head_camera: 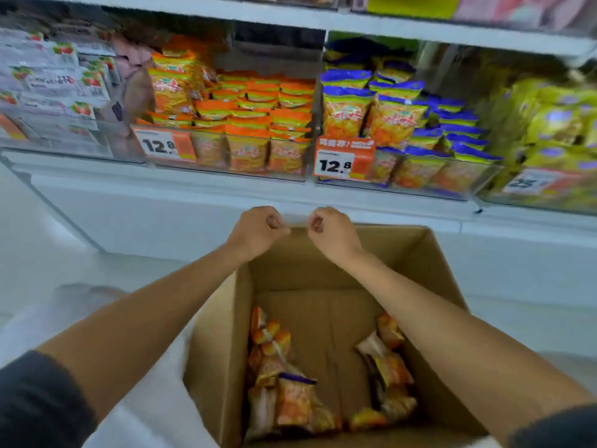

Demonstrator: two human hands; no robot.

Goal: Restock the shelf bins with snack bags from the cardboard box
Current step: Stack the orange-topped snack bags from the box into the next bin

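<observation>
- As I look down through the head camera, the white shelf runs across the whole view, with clear bins standing on it.
- The cardboard box stands open just below the shelf, between my forearms.
- The orange-bag bin is packed nearly to its rim. The blue-bag bin beside it is fuller at the back.
- Snack bags lie in two loose piles on the box bottom, one by each side wall.
- My left hand and right hand hover close together over the box's far rim. Both sets of fingers are curled in with nothing visible in them.
- Each bin carries an orange price tag marked 12.8.
</observation>
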